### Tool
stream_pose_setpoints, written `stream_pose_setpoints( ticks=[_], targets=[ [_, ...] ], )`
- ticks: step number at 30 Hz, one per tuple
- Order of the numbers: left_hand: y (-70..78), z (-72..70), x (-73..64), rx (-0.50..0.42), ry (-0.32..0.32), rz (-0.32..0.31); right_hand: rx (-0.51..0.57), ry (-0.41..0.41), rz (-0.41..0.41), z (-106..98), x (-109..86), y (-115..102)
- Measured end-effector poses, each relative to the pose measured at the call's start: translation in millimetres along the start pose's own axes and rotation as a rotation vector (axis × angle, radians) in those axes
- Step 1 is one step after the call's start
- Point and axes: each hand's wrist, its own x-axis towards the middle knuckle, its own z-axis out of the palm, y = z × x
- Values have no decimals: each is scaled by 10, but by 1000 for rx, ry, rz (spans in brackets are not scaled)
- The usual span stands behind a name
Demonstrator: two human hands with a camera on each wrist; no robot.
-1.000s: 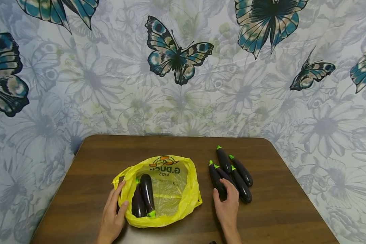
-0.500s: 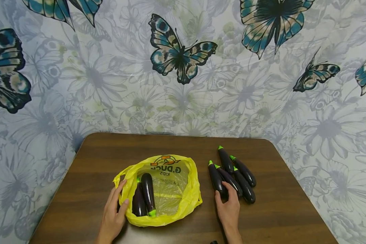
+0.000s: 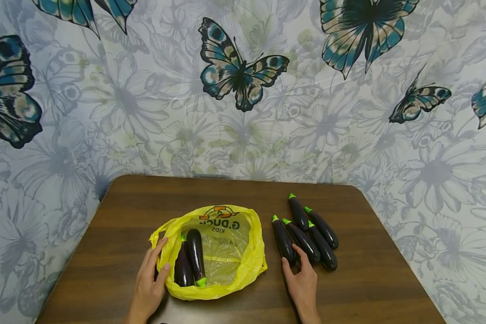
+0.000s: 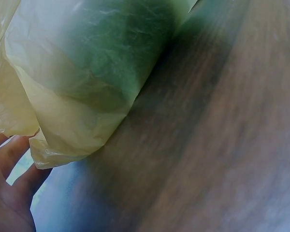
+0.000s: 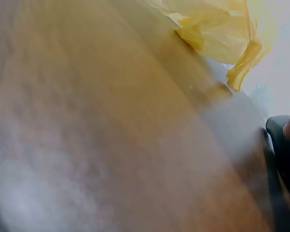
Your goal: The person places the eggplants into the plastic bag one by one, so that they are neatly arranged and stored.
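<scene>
A yellow plastic bag [image 3: 256, 256] stands with its mouth wide on the brown table, two eggplants [image 3: 195, 252] lying inside its left part. My left hand [image 3: 146, 281] holds the bag's left side, fingertips at the rim and thumb lower down. In the left wrist view, thumb and fingers meet the bag's corner [image 4: 72, 145]. Right of the bag, my right hand [image 3: 301, 281] pinches the lower end of the leftmost eggplant [image 3: 282, 238], thumb on one side and fingers on the other. Its dark end [image 5: 278, 133] shows at the right wrist view's edge.
Several more eggplants [image 3: 321, 245] with green caps lie bunched right of the pinched one. The table [image 3: 368, 279] ends at a rounded back edge, against a backdrop [image 3: 243, 139] printed with butterflies and flowers.
The leftmost eggplant has shifted slightly left with my right hand, opening a small gap from its neighbour. My left hand and the bag stay nearly in place.
</scene>
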Motion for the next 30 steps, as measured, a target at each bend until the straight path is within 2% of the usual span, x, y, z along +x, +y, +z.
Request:
stream_pose_setpoints(
  ticks=[8, 20, 27, 30],
  targets=[
    [-7, -1, 5, 3, 1, -7, 42, 15, 12, 11, 13, -11],
    [-21, 11, 31, -11, 9, 9, 153, 19, 83, -37, 39, -81],
    [-34, 5, 5, 5, 2, -2, 188, 26, 90, -95, 6, -166],
    [-37, 3, -18, 8, -2, -5, 236, 46, 60, -150, -14, -228]
  ],
)
